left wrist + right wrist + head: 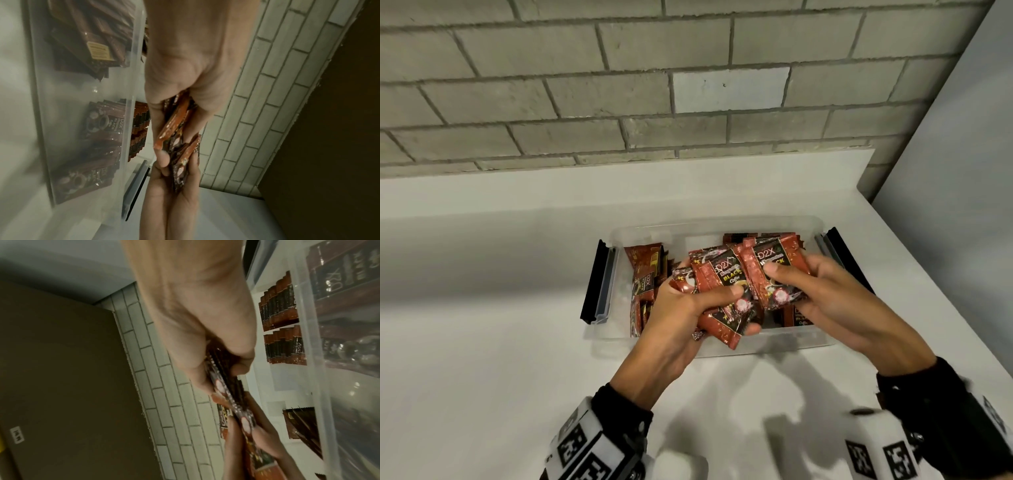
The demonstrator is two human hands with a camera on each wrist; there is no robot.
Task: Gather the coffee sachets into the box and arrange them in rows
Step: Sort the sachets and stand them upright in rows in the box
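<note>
Left hand (pixel 681 308): thumb and curled fingers grip a fanned bunch of sachets (pixel 726 291). Right hand (pixel 822 294): thumb on top, fingers beneath, grip on a second bunch (pixel 774 270). The two bunches overlap, both held above the box (pixel 784 341). The box is clear plastic with black side latches and sits on the white tabletop (pixel 482 325). More sachets stand packed in rows inside, at left (pixel 649 270) and back right. Brick wall (pixel 619 85) behind.

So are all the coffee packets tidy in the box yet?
Not yet. Some sachets already stand in rows inside the clear box. The left hand and right hand each grip a bundle above it. Those, and loose ones, still need lining up.
</note>
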